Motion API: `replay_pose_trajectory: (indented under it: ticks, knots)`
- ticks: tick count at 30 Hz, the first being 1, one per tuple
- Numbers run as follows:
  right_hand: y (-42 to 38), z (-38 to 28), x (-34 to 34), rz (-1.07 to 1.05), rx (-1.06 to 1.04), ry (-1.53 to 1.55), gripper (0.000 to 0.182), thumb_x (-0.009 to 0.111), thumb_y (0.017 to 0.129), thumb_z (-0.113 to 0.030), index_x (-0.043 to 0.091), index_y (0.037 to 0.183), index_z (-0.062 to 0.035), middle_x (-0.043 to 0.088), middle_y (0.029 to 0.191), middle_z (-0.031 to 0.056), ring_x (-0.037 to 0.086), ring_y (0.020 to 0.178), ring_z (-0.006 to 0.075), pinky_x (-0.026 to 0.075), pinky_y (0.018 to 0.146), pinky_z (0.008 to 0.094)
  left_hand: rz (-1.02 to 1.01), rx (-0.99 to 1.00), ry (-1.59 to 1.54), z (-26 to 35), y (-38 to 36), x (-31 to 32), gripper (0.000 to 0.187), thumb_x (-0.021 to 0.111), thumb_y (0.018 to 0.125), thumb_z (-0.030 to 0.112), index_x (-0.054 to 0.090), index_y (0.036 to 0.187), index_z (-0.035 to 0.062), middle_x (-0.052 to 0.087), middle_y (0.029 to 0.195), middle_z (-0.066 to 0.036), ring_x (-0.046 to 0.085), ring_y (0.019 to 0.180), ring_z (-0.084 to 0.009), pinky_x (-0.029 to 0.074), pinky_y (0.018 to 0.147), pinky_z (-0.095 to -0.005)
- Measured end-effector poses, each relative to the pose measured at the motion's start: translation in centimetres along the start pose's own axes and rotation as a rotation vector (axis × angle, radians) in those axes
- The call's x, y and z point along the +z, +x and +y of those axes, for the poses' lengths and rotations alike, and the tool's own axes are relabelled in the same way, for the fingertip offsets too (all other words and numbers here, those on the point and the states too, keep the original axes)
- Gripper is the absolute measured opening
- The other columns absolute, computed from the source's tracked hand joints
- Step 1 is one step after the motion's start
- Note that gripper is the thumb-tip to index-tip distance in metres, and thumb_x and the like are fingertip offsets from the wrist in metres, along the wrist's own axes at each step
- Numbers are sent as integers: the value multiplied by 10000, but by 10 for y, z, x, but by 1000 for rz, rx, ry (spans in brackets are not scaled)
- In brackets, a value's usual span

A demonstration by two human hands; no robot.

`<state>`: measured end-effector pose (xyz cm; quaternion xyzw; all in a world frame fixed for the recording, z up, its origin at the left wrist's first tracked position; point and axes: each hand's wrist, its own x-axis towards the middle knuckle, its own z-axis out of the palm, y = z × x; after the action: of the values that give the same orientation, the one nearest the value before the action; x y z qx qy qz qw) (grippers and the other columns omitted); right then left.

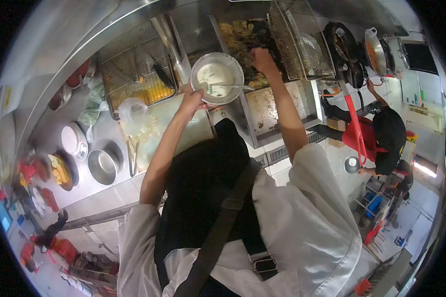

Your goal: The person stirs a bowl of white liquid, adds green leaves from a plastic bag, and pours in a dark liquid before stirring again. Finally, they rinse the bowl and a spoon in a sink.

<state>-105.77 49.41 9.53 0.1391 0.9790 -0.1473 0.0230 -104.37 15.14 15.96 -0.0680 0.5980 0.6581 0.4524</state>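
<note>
Two hands are up in front of me over the fryer. My left hand (192,100) is curled around the near rim of a round metal bowl (217,78), holding it above the edge between the tabletop (49,133) and the fryer vat (240,37). The bowl holds pale, creamy batter (214,73), and a utensil (230,86) rests in it with its handle sticking out toward the right. My right hand (261,59) is stretched out over the vat with the fingers drawn together and pointing down at the browned pieces in the oil; I cannot tell whether it has hold of anything. Just right of that hand a wire fry basket (302,42) sits tilted over the fryer's edge. To the left of the bowl a wire rack (134,74) lies in a tray with some yellow fried pieces on it. Nearer to me on the tabletop stand an empty steel bowl (103,167) and a pair of tongs (132,156). Off to the right, well apart from me, another person (389,141) in dark clothes is bent over by the stove.
</note>
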Motion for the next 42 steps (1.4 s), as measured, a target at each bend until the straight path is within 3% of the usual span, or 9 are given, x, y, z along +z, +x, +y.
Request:
replay_pose_trajectory:
  ticks: [4, 9, 15, 19, 27, 29, 35, 39, 42]
  knots:
    - [-40, -55, -44, 171, -101, 22, 224, 656, 769, -37, 689, 989, -19, 675, 844, 208, 663, 852, 367, 525, 727, 409, 67, 23, 4, 10, -23, 0, 478, 432, 975, 129, 287, 1430, 147, 627, 1113, -92, 668, 794, -161, 548, 634, -281]
    - [-74, -139, -112, 85, -206, 547, 238, 625, 794, -96, 687, 1011, -20, 686, 975, 197, 670, 913, 338, 523, 855, 441, 44, 46, -48, 19, -35, 4, 481, 434, 973, 117, 280, 1427, 146, 633, 1089, -84, 664, 779, -149, 535, 613, -257]
    - [-71, -182, -33, 11, -399, 144, 245, 607, 764, -64, 713, 985, -81, 685, 952, 192, 671, 914, 344, 521, 835, 458, 44, 84, -116, 18, -35, 8, 497, 443, 961, 95, 264, 1421, 152, 638, 1055, -87, 668, 744, -159, 541, 598, -250]
    - [-64, -183, -41, -139, -316, 18, 165, 611, 803, -117, 713, 929, -90, 679, 927, 174, 655, 959, 343, 521, 818, 480, 13, 73, -62, 16, -33, 0, 503, 452, 949, 71, 264, 1409, 152, 640, 1054, -105, 684, 759, -180, 564, 633, -283]
    - [-63, -138, -90, 125, -406, 325, 208, 679, 780, -91, 711, 976, -31, 676, 882, 173, 657, 797, 328, 521, 757, 397, -65, 52, -159, 23, -4, 20, 609, 430, 915, 47, 181, 1455, 180, 627, 1081, -150, 703, 721, -233, 527, 499, -238]
    - [-60, -131, -113, 44, -226, 405, 244, 710, 784, -113, 707, 1005, -8, 699, 870, 163, 665, 722, 250, 526, 705, 353, -79, 92, -59, 31, 0, 26, 427, 454, 947, 71, 331, 1355, 48, 646, 1049, -162, 696, 847, -234, 621, 709, -337]
    - [-43, -76, -125, 240, -157, 446, 261, 746, 784, -155, 708, 998, -10, 716, 846, 128, 659, 694, 166, 520, 653, 313, -100, 109, -117, 23, 15, 32, 536, 433, 953, 72, 199, 1433, 120, 617, 1108, -160, 703, 804, -252, 615, 608, -289]
    - [-32, -44, -93, 107, -34, 251, 265, 713, 783, -190, 717, 984, -17, 703, 951, 188, 689, 891, 318, 545, 807, 396, -45, 90, -96, 17, 12, 25, 641, 397, 929, 38, 99, 1484, 156, 569, 1208, -187, 702, 841, -272, 618, 597, -291]
    - [-27, -29, -53, -28, 68, 134, 215, 689, 804, -169, 702, 946, -8, 689, 880, 213, 660, 861, 383, 514, 743, 422, -62, 38, -27, 19, 5, 14, 688, 392, 901, 13, 75, 1494, 160, 550, 1236, -190, 696, 885, -284, 627, 626, -310]
